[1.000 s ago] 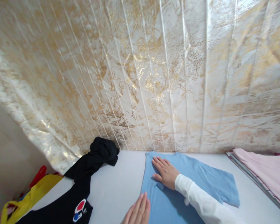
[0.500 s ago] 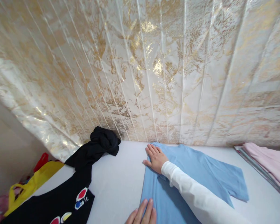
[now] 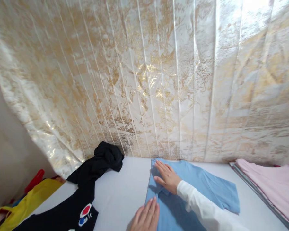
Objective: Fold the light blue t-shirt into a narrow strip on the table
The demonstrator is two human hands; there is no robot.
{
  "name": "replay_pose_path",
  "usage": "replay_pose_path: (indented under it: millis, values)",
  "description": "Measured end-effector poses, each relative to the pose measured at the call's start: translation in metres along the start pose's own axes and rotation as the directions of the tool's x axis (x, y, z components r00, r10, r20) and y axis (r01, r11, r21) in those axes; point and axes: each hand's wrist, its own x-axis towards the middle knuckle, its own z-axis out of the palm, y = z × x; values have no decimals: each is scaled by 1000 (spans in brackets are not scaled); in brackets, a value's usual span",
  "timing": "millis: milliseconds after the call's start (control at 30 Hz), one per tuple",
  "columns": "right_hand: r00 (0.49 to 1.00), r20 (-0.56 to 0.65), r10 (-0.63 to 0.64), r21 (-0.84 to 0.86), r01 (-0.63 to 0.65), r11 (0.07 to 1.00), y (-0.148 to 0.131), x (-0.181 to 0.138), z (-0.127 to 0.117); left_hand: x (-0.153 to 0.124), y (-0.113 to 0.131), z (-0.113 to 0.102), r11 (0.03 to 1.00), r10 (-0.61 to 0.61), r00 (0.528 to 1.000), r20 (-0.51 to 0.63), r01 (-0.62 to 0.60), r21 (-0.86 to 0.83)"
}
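Overlapping blue shirt (image 3: pixel 204 181): right hand (image 3: pixel 168 178); left hand (image 3: pixel 146 217) (cropped at bottom).

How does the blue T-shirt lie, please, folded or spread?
Partly folded, apparently: the blue T-shirt shows one sleeve rightward, none leftward.

1. Single cam, head-worn, looks fwd & slightly down.
2. Faces gold-white curtain (image 3: pixel 144 80), filling most of upper view.
3. White-covered surface (image 3: pixel 120 192), R hand (image 3: pixel 167 178), L hand (image 3: pixel 146 215) close, btm of view.
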Motion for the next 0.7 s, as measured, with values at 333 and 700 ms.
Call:
replay_pose_path:
  millis: [333, 700]
  values:
    - [991, 2, 137, -39, -136, 990, 41, -148, 13, 32, 12, 3, 963, -157, 956, 247, 204, -175]
    - [863, -294, 410, -22, -435, 900, 144, -172, -31, 39, 79, 2, 935, -39, 981, 192, 103, -338]
